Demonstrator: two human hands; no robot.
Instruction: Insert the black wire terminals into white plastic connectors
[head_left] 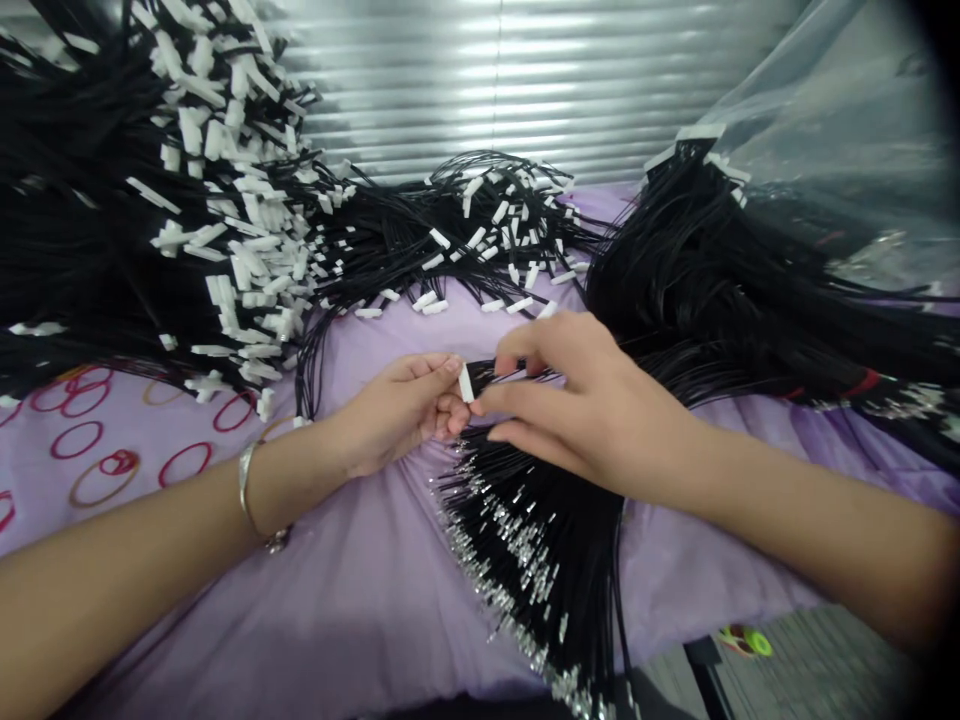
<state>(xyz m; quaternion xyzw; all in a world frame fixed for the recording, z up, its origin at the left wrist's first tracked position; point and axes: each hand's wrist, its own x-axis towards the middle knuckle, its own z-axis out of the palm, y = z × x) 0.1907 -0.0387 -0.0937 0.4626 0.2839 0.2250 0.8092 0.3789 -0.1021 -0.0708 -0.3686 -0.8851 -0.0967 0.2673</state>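
Note:
My left hand (420,405) pinches a small white plastic connector (466,383) between thumb and fingers. Close by on the right, my right hand (581,405) has its fingers bent and apart, one fingertip at the connector's lower end. Whether a thin wire lies at that fingertip cannot be made out. Black wires (487,372) run behind the right fingers. Below the hands a fan of black wires with silver metal terminals (525,540) hangs over the table's front edge.
Black wires with white connectors (247,230) are heaped at left, more (495,220) along the back. A thick wire bundle (690,260) lies right, near clear plastic sheeting (847,150). Red and yellow rubber bands (77,438) lie on the purple cloth (360,600). Blinds (525,80) stand behind.

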